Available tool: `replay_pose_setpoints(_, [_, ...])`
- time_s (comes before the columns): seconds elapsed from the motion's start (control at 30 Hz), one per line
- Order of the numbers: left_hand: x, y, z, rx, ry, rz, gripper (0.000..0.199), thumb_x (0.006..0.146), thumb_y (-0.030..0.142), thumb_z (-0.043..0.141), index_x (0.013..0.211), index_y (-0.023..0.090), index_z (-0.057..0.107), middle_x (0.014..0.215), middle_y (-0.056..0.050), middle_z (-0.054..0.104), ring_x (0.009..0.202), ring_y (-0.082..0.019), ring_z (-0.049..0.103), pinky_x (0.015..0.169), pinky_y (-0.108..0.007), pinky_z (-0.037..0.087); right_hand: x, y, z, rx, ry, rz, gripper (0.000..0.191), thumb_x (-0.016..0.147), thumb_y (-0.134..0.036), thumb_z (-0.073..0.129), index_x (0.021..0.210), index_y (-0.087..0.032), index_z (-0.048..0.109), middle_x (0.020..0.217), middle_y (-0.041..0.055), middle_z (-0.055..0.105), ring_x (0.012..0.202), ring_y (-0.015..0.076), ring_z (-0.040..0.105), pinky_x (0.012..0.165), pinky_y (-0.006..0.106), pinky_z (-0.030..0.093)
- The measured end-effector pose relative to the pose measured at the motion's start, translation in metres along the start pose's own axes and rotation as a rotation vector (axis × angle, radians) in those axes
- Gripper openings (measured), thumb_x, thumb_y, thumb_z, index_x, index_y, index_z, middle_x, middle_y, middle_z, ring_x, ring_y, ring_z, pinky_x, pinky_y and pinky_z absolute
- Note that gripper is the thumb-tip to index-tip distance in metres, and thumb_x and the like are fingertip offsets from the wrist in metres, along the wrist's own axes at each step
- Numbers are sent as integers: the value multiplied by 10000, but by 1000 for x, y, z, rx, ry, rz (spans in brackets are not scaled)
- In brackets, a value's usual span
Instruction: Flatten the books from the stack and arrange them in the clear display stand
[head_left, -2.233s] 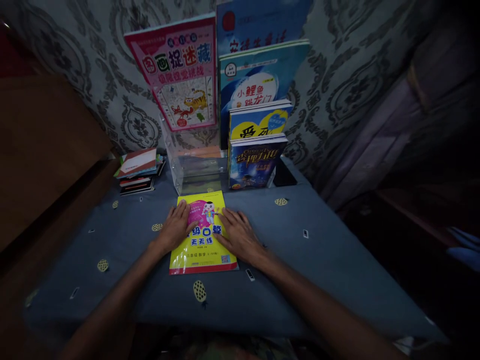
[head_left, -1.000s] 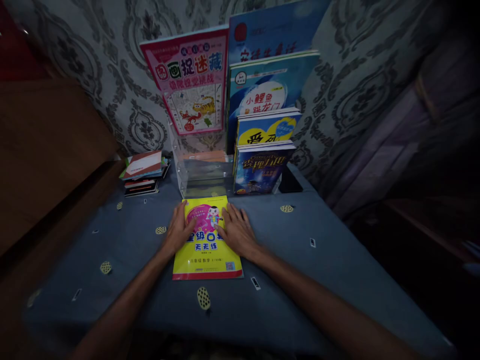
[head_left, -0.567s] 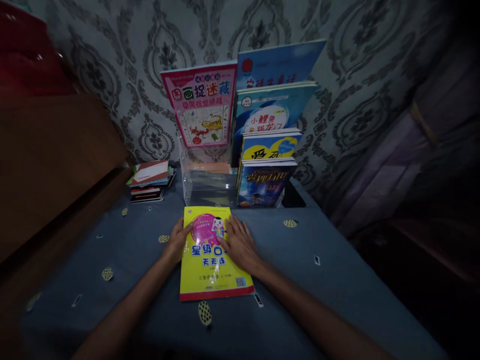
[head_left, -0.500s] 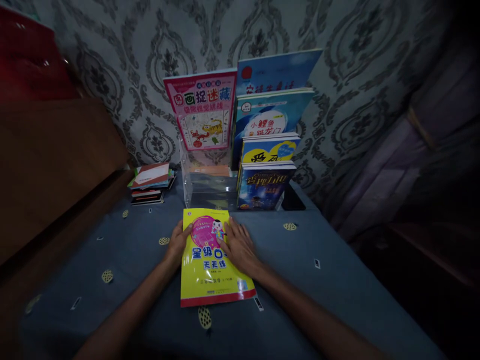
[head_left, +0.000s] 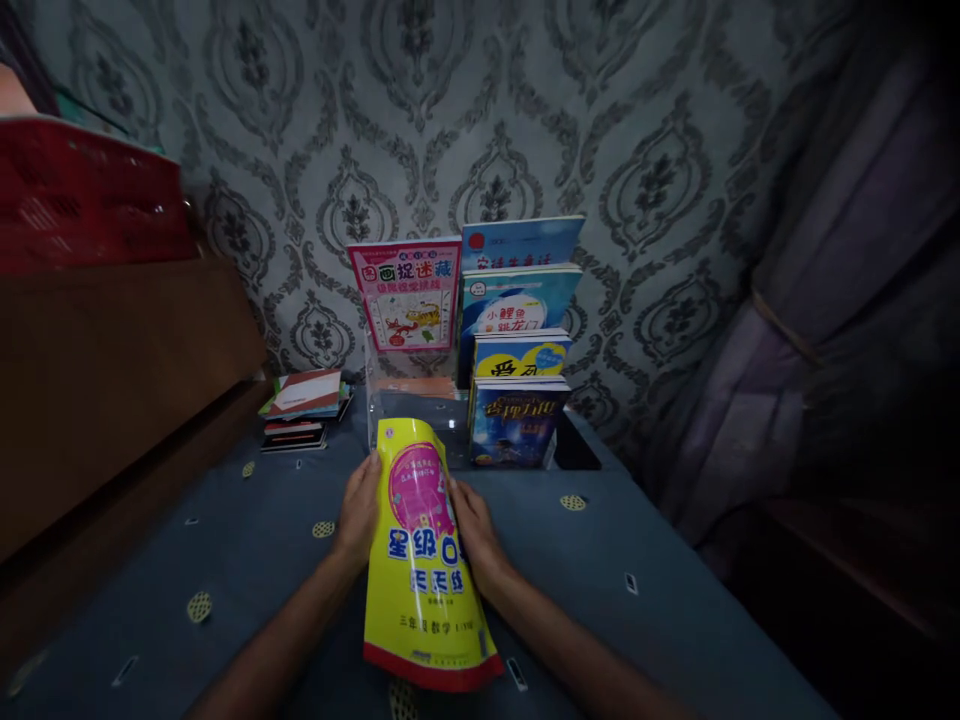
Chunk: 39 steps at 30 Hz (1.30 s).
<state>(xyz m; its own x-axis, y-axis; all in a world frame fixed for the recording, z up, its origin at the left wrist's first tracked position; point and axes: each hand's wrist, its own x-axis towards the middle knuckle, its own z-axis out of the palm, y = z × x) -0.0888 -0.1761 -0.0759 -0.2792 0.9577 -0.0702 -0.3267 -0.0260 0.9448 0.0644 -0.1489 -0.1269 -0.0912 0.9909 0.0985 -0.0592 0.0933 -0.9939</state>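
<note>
Between my hands is a yellow book (head_left: 420, 580) with a pink circle and a red bottom edge, its cover bowed and its top raised toward the rack. My left hand (head_left: 361, 508) grips the left edge near the top. On the right edge, my right hand (head_left: 474, 525) holds it, fingers partly behind the cover. Just beyond stands a clear rack (head_left: 371, 405), with a pink book (head_left: 411, 300) upright at its left. Its right side holds blue and yellow books in tiers, a dark blue book (head_left: 517, 425) in front.
A small pile of books (head_left: 304, 395) lies at the back left of the patterned blue cloth (head_left: 247, 560). A brown wooden box (head_left: 112, 370) with a red basket (head_left: 82, 195) stands left. A curtain (head_left: 750, 370) hangs right.
The yellow book was flatter on the cloth and is now lifted at the top and bowed. My right hand moved from its cover to its edge. The view has tilted up.
</note>
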Motion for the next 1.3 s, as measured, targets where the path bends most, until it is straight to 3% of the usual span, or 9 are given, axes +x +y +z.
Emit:
replay_pose_setpoints(0.1, [2, 18, 10, 136, -70, 264, 651, 740, 795, 644, 928, 172, 657, 816, -58, 735, 796, -239, 716, 666, -304, 577, 5, -35, 2, 22, 71, -171, 518, 932, -662, 454, 1023, -206, 683, 1007, 87, 760, 982, 280, 700, 834, 380, 583])
replay_pose_setpoints(0.23, [5, 36, 12, 337, -138, 637, 591, 895, 729, 499, 1022, 183, 687, 991, -78, 731, 991, -248, 668, 866, -327, 539, 11, -62, -4, -107, 152, -544, 455, 984, -553, 407, 1168, -199, 627, 1068, 81, 737, 973, 256, 677, 871, 365, 541])
replay_pose_setpoints(0.33, [2, 32, 5, 394, -188, 618, 589, 934, 700, 434, 1101, 189, 676, 941, -78, 726, 932, -254, 675, 838, -351, 542, 4, -55, -11, -259, 107, -677, 422, 994, -486, 402, 1254, -204, 578, 1123, 88, 721, 979, 252, 679, 876, 367, 534])
replay_pose_setpoints(0.53, [-10, 8, -22, 507, -260, 512, 597, 936, 719, 358, 1090, 233, 667, 947, -85, 726, 930, -277, 673, 888, -405, 537, -14, -30, -21, -392, 12, -639, 364, 1025, -422, 367, 1271, -230, 556, 1097, 78, 713, 991, 239, 683, 849, 344, 549])
replay_pose_setpoints(0.63, [-7, 7, -39, 573, -273, 526, 560, 962, 668, 366, 1153, 213, 630, 1007, -83, 714, 988, -264, 656, 918, -385, 517, -12, -32, -27, -440, 37, -636, 328, 1023, -433, 382, 1210, -241, 571, 1060, 77, 701, 986, 243, 662, 861, 364, 543])
replay_pose_setpoints(0.8, [9, 9, -65, 706, -391, 516, 461, 920, 540, 576, 1240, 209, 574, 1091, -77, 699, 965, -230, 629, 872, -339, 509, -4, -42, -37, -487, 36, -592, 243, 997, -425, 456, 1112, -241, 565, 1018, 83, 689, 947, 252, 652, 811, 373, 541])
replay_pose_setpoints(1.0, [27, 14, -65, 705, -460, 432, 465, 900, 520, 606, 1242, 206, 582, 1100, -91, 713, 962, -238, 644, 836, -330, 525, 5, -53, -39, -410, -150, -457, 248, 986, -456, 461, 1110, -247, 508, 1014, 66, 713, 868, 231, 691, 715, 328, 560])
replay_pose_setpoints(1.13, [48, 34, -55, 745, -422, 537, 429, 899, 477, 595, 1223, 197, 573, 1104, -87, 704, 957, -234, 638, 857, -344, 521, 27, -71, -38, -435, -114, -530, 187, 961, -430, 485, 997, -247, 495, 916, 45, 689, 847, 222, 677, 723, 328, 558])
replay_pose_setpoints(1.3, [96, 102, -30, 693, -341, 773, 437, 841, 476, 631, 1167, 194, 558, 1136, -92, 678, 1054, -241, 619, 927, -354, 507, 78, -132, -29, -467, -73, -776, 188, 952, -401, 502, 1041, -236, 516, 954, 59, 671, 873, 227, 653, 792, 368, 556])
